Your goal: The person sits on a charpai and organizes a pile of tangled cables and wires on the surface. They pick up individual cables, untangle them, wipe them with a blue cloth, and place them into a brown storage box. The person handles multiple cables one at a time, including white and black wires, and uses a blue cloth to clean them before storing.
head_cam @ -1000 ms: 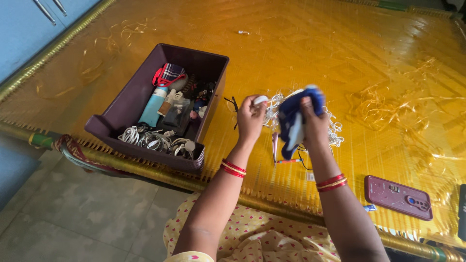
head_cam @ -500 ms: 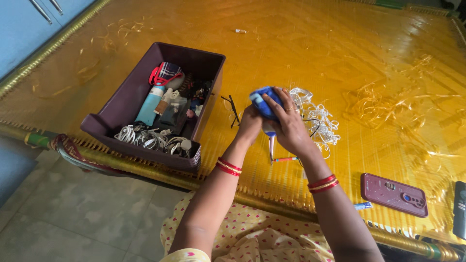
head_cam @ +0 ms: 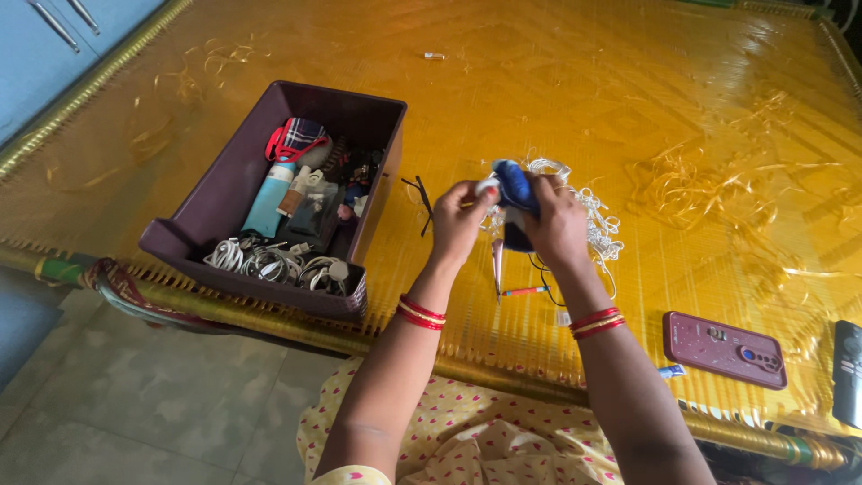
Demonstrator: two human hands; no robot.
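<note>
Mat: a yellow woven mat (head_cam: 584,81) covered the whole surface.
Bin: a dark purple bin (head_cam: 235,184) of cables and bottles sat left of the hands.
Cable tangle: white cords (head_cam: 593,220) lay just right of and beyond the hands.
Phone case: a maroon case (head_cam: 723,348) lay near right.
Blue cloth: a blue cloth (head_cam: 516,193) was bunched between both hands, above the mat.
Left hand: the left hand (head_cam: 455,224) pinched the cloth's left edge.
Right hand: the right hand (head_cam: 558,229) was closed around the cloth.

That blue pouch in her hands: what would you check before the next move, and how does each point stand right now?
1. Blue pouch gripped by both hands: ok; left hand, right hand.
2. Pouch closed: cannot tell.
3. Pouch free of the white cord tangle: cannot tell.
4. Purple bin within reach, top open: ok.
5. Spare room in the bin: ok, the far end looks bare.
</note>
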